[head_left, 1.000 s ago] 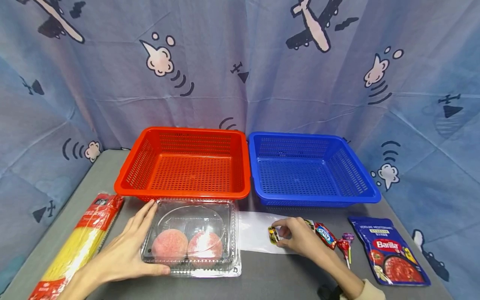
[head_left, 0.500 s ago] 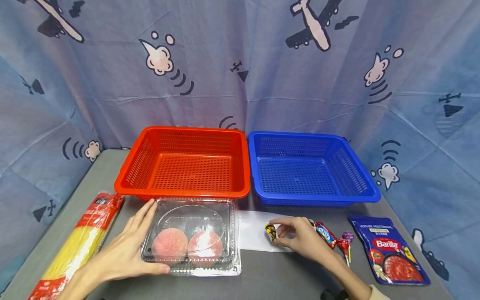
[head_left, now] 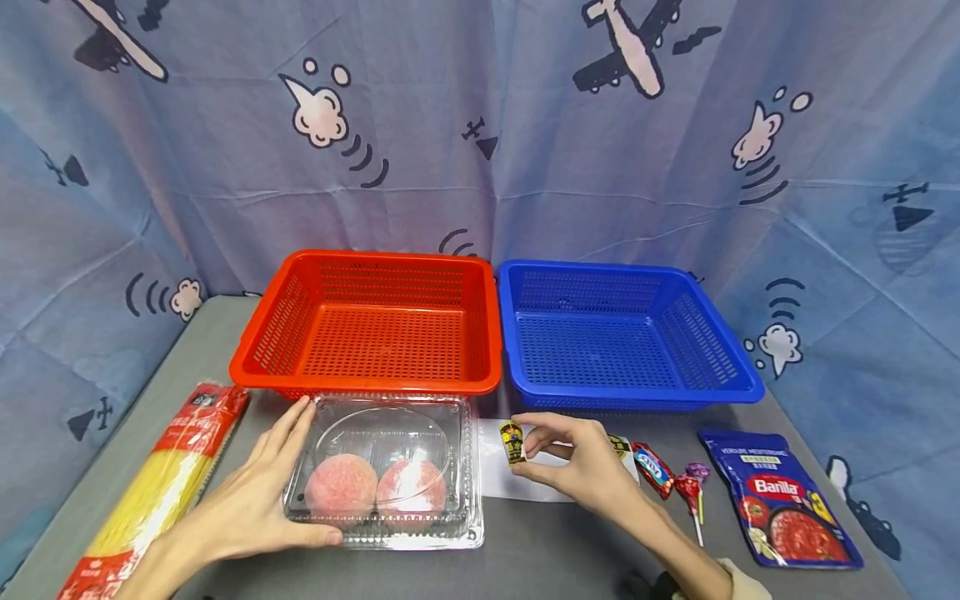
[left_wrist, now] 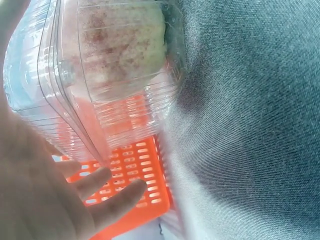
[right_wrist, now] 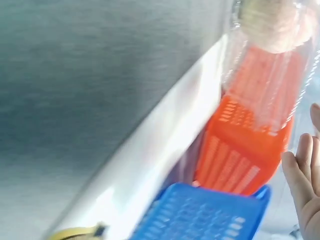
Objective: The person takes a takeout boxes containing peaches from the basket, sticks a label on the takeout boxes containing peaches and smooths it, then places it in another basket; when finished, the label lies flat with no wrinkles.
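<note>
My left hand (head_left: pixel 258 500) rests at the left side of a clear plastic clamshell box (head_left: pixel 386 417), thumb along its front and extended fingers along its side and back corner. Two pink peaches (head_left: pixel 340 487) lie inside the closed box. In the left wrist view the fingers (left_wrist: pixel 117 202) stretch past the box's wall (left_wrist: pixel 120 122). Between thumb and forefinger, my right hand (head_left: pixel 581 462) pinches a small black-and-yellow cup-shaped piece (head_left: pixel 513 442), just right of the box. Below it lies a white sheet (head_left: pixel 498 479), with more yellow-and-black print (head_left: pixel 621 445) at its right end, partly behind the hand.
A red basket (head_left: pixel 384 387) and a blue basket (head_left: pixel 637 397) stand side by side at the back. Noodles in a long packet (head_left: pixel 153 492) lie at left. To the right are a red-and-blue wrapped sweet (head_left: pixel 652 469), lollipops (head_left: pixel 690 487) and a Barilla sauce pouch (head_left: pixel 780 500).
My right hand has turned the small piece upright and carried it leftward and up, close to the box. My left hand and the box have stayed in place.
</note>
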`<action>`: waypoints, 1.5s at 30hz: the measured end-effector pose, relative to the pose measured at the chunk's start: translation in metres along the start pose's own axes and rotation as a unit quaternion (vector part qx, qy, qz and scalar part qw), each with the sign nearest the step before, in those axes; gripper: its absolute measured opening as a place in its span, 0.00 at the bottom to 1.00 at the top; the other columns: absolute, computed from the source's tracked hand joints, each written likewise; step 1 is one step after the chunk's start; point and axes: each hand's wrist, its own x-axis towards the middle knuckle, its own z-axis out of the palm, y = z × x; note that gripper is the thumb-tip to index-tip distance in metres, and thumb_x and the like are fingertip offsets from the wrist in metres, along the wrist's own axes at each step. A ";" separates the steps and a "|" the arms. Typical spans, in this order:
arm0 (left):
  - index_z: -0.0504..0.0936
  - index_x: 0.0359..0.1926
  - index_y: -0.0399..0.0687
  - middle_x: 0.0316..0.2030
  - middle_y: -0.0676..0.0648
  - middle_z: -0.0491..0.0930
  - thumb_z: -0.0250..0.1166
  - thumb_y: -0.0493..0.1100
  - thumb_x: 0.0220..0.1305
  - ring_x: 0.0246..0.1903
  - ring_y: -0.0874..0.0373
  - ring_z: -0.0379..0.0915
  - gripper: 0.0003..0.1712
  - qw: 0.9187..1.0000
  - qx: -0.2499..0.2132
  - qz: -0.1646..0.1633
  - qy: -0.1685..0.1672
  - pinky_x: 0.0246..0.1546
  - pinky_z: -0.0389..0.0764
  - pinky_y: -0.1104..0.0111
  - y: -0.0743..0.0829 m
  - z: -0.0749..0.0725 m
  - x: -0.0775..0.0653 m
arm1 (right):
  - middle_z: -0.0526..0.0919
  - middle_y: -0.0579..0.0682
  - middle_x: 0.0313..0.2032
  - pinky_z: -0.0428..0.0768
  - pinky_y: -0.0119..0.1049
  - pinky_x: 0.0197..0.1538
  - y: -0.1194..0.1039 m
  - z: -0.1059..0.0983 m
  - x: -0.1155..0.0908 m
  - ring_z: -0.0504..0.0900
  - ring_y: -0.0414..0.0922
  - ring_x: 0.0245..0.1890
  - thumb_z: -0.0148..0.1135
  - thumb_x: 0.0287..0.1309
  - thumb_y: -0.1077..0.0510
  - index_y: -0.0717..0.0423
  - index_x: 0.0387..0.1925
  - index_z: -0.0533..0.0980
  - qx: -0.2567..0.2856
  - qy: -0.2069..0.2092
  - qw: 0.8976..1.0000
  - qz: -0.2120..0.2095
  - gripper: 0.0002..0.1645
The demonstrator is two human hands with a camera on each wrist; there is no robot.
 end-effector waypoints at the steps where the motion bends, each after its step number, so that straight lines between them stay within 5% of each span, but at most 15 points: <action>1: 0.37 0.83 0.54 0.82 0.43 0.40 0.77 0.78 0.38 0.70 0.36 0.55 0.83 1.000 0.000 -0.001 0.000 0.52 0.76 0.31 0.000 0.000 0.000 | 0.87 0.49 0.30 0.87 0.37 0.51 -0.004 0.002 0.002 0.84 0.31 0.35 0.81 0.44 0.67 0.62 0.52 0.83 0.000 -0.002 1.000 -0.001 0.30; 14: 0.36 0.83 0.55 0.83 0.44 0.38 0.76 0.79 0.38 0.71 0.35 0.55 0.84 1.000 -0.003 -0.007 -0.005 0.52 0.76 0.31 0.000 -0.001 0.000 | 0.87 0.45 0.26 0.87 0.36 0.52 -0.051 0.039 0.038 0.84 0.33 0.31 0.82 0.45 0.63 0.61 0.50 0.83 -0.062 -0.076 0.991 -0.088 0.27; 22: 0.36 0.83 0.55 0.83 0.44 0.39 0.77 0.78 0.38 0.71 0.36 0.55 0.84 1.000 -0.004 -0.008 -0.002 0.53 0.76 0.31 -0.001 0.000 0.000 | 0.89 0.51 0.31 0.85 0.26 0.41 -0.075 0.069 0.067 0.87 0.38 0.30 0.81 0.45 0.65 0.61 0.53 0.82 -0.076 -0.161 0.983 -0.054 0.30; 27: 0.35 0.83 0.56 0.83 0.45 0.39 0.77 0.78 0.38 0.71 0.36 0.55 0.84 1.000 -0.009 -0.011 -0.004 0.52 0.76 0.30 0.000 0.000 0.000 | 0.90 0.54 0.30 0.83 0.23 0.36 -0.084 0.084 0.078 0.88 0.41 0.29 0.79 0.46 0.69 0.63 0.52 0.83 -0.075 -0.168 0.982 -0.035 0.28; 32: 0.34 0.83 0.56 0.83 0.45 0.38 0.76 0.79 0.38 0.72 0.35 0.54 0.84 1.000 -0.009 -0.013 -0.007 0.52 0.75 0.30 0.000 0.000 -0.001 | 0.90 0.55 0.27 0.80 0.19 0.28 -0.089 0.095 0.085 0.84 0.35 0.21 0.82 0.45 0.64 0.68 0.55 0.82 -0.077 -0.169 0.982 -0.016 0.32; 38: 0.34 0.83 0.56 0.83 0.45 0.37 0.75 0.80 0.37 0.72 0.34 0.53 0.84 1.000 -0.010 -0.014 -0.009 0.52 0.75 0.30 0.000 0.000 -0.001 | 0.86 0.49 0.18 0.75 0.20 0.20 -0.096 0.101 0.089 0.72 0.29 0.11 0.83 0.45 0.57 0.67 0.55 0.82 -0.149 -0.178 0.973 0.002 0.34; 45: 0.34 0.83 0.55 0.83 0.44 0.37 0.76 0.79 0.38 0.72 0.34 0.53 0.84 1.000 -0.010 -0.011 -0.008 0.54 0.74 0.30 0.000 0.000 0.000 | 0.86 0.44 0.23 0.70 0.21 0.25 -0.102 0.106 0.093 0.67 0.31 0.17 0.83 0.46 0.51 0.59 0.44 0.87 -0.254 -0.186 0.949 -0.008 0.24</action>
